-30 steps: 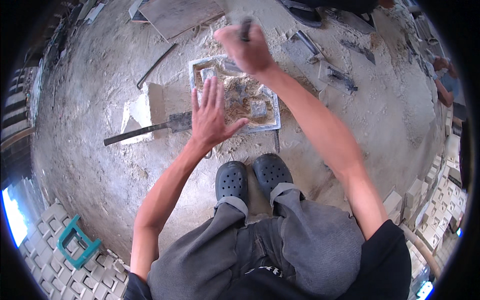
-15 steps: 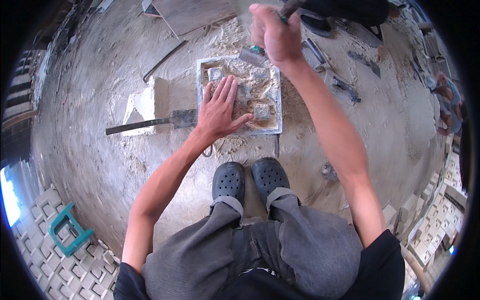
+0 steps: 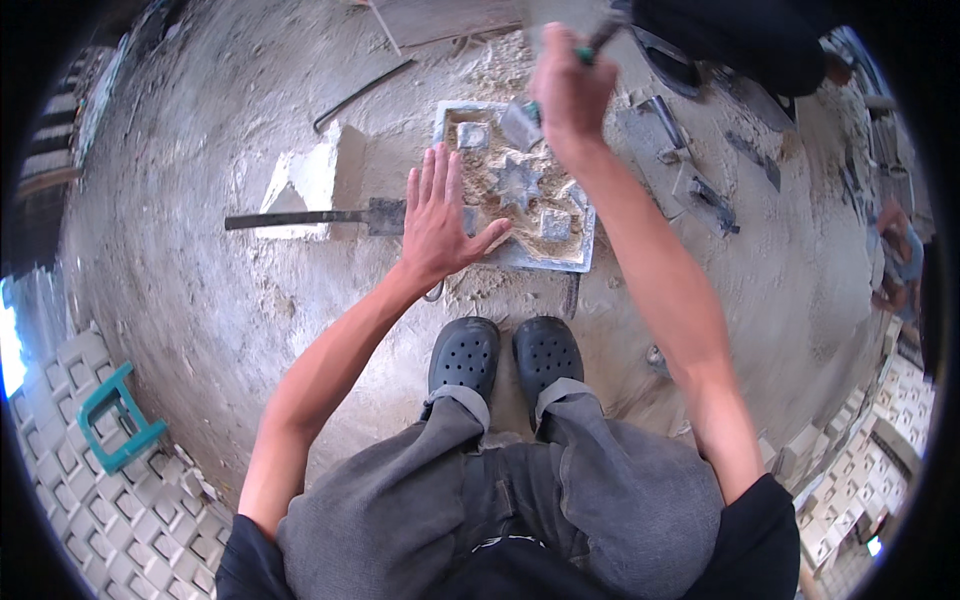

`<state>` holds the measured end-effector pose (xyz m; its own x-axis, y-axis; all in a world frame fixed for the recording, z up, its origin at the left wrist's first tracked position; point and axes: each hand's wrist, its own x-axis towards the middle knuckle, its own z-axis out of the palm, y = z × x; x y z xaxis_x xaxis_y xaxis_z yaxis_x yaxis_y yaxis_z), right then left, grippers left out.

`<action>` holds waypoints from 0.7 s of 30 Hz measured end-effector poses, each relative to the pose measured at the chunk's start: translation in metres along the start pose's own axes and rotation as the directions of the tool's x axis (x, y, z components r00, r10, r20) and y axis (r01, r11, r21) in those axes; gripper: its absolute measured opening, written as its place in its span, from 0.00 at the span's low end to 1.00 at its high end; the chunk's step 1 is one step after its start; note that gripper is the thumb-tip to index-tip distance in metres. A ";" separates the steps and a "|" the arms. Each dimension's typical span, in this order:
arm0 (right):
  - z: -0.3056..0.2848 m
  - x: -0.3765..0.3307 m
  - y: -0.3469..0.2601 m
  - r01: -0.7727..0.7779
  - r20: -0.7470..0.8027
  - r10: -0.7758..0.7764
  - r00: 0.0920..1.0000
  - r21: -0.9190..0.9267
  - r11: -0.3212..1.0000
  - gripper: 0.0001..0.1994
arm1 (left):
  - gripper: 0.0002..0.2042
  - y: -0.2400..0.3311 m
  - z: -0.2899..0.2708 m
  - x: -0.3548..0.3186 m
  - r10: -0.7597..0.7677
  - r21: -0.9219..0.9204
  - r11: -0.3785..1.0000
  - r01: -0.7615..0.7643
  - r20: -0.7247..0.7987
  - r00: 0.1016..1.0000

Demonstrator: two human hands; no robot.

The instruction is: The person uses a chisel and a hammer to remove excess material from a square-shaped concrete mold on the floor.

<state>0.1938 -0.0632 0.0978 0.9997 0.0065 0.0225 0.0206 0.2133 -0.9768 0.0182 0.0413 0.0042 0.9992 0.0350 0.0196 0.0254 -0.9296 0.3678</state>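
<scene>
A square grey mould frame [image 3: 510,262] lies on the floor in front of my feet, holding pale sandy powder, a raised star [image 3: 516,183] and square blocks [image 3: 473,136]. My left hand [image 3: 437,222] is flat with its fingers stretched out, over the mould's left edge and a long-handled flat metal tool [image 3: 385,216]; whether it presses down I cannot tell. My right hand [image 3: 574,100], smeared by motion, is closed around a scraper [image 3: 520,126] with a flat metal blade and green parts. That blade is over the mould's far side.
A white block [image 3: 300,185] stands left of the mould, with a bent metal rod [image 3: 362,95] beyond it. Trowels [image 3: 705,197] and other tools lie to the right. Another person's dark-clothed leg [image 3: 720,40] is at the far right. A teal stool [image 3: 120,418] stands among pale blocks at lower left.
My left hand has drawn back toward the mould's left edge, uncovering the star. The right hand still grips the scraper near the far side. The whole view has shifted slightly.
</scene>
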 end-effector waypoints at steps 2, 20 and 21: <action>-0.007 -0.001 -0.005 0.026 -0.039 -0.022 0.999 0.116 0.993 0.19 | 0.56 0.000 -0.001 -0.001 0.013 -0.012 1.000 -0.013 -0.007 1.000; 0.002 -0.018 0.039 0.147 0.140 -0.125 0.982 -0.158 0.976 0.18 | 0.57 -0.003 0.000 0.000 0.000 -0.085 0.996 -0.006 -0.070 0.998; 0.001 -0.009 0.037 0.129 0.138 -0.105 0.985 -0.186 0.974 0.19 | 0.57 -0.002 0.001 0.000 0.007 -0.088 0.996 -0.014 -0.083 0.997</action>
<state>0.1854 -0.0548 0.0618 0.9810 0.1186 0.1536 0.1514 0.0269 -0.9881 0.0181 0.0428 0.0030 0.9934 0.0591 0.0987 0.0087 -0.8940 0.4479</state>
